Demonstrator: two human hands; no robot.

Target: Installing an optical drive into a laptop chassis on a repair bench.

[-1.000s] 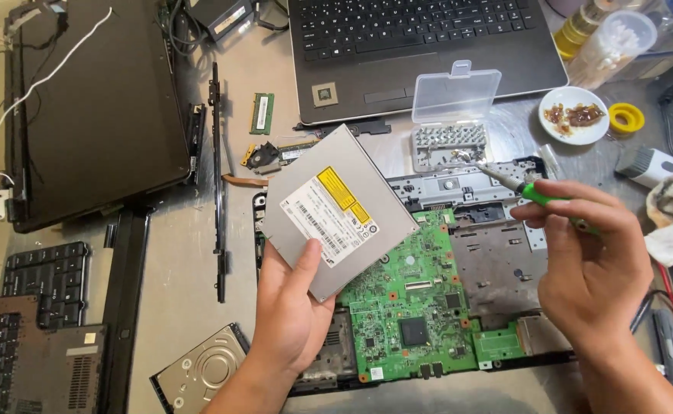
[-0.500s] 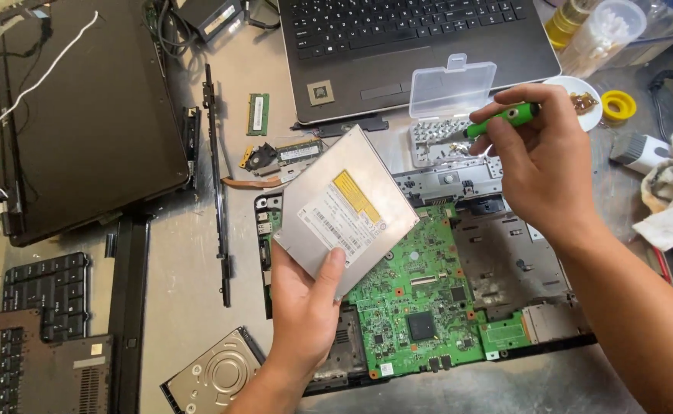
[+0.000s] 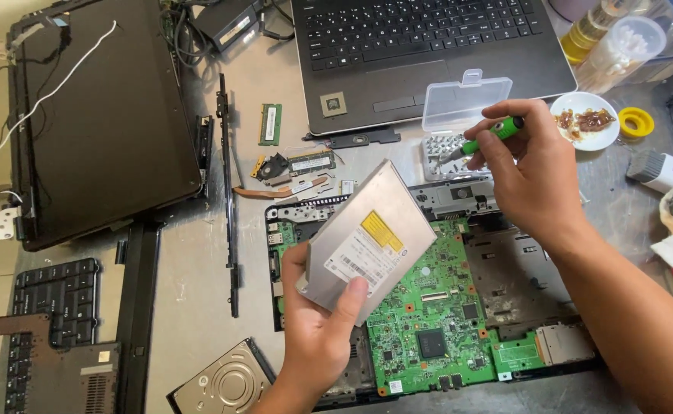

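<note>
Left hand (image 3: 317, 337) grip clamped on optical drive (image 3: 367, 241), right hand (image 3: 532, 172) grip pinching green screwdriver (image 3: 490, 134) just beyond

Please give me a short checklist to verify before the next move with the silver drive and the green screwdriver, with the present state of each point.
1. Left hand holds the flat silver metal optical drive firmly, thumb on its labelled face: ok.
2. Drive is lifted free above the green circuit board in the opened black laptop base: ok.
3. Right hand grips the green-handled screwdriver: ok.
4. Screwdriver tip is over the clear plastic compartment box: ok.
5. A screw is on the tip: cannot tell.
6. Small white dish is apart from the right hand: ok.
</note>
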